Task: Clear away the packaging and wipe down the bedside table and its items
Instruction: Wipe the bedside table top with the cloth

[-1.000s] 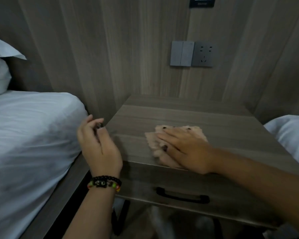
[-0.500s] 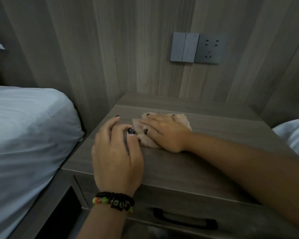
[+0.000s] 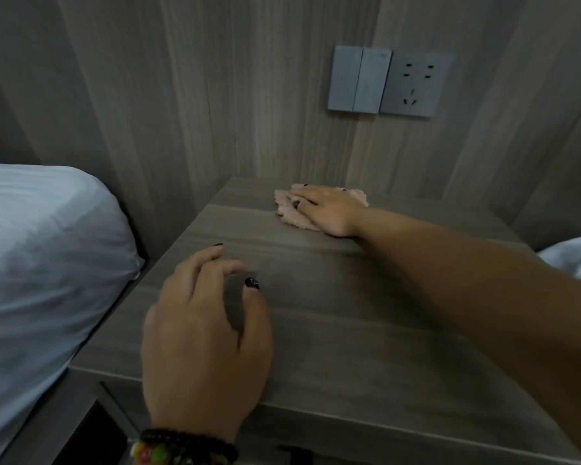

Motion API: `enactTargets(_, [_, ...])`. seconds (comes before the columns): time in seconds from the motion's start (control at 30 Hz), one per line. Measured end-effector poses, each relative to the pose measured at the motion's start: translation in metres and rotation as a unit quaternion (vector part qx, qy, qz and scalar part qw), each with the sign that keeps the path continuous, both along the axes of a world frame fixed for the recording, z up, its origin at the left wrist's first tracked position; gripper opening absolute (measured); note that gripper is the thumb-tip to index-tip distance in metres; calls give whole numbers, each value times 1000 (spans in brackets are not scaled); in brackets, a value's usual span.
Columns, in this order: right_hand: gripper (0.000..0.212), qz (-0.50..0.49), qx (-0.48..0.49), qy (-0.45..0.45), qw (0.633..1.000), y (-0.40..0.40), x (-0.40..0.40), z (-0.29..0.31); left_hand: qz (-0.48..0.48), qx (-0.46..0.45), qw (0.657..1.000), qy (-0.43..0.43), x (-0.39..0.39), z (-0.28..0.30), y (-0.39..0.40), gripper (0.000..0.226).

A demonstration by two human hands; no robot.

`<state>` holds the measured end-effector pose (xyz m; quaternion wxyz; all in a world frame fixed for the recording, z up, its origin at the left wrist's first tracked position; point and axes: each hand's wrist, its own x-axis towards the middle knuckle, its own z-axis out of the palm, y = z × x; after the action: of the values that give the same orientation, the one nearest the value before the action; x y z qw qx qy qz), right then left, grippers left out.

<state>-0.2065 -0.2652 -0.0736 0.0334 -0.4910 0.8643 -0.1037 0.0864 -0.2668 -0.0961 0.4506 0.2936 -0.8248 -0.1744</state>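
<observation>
The wooden bedside table (image 3: 332, 330) fills the middle of the view. A pinkish cloth (image 3: 287, 213) lies flat near the table's back edge, close to the wall. My right hand (image 3: 326, 209) presses flat on the cloth, fingers spread, arm stretched across the tabletop. My left hand (image 3: 205, 344) rests on the front left part of the table with loosely curled fingers and nothing in it. A beaded bracelet (image 3: 182, 448) sits on my left wrist. No packaging or other items are visible on the table.
A bed with white bedding (image 3: 41, 263) lies close against the table's left side. More white bedding (image 3: 574, 260) shows at the right edge. A grey switch (image 3: 359, 78) and socket (image 3: 415, 83) are on the wood-panelled wall behind.
My right hand has slid the cloth from the table's front edge back toward the wall. My left hand moved from the table's left side onto the tabletop. The view came closer.
</observation>
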Motion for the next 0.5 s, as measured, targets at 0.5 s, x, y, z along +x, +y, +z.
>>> enactTargets(0.5, [91,-165,42,17,985,65,76,4,-15,1,998,57,3,-3,6,30])
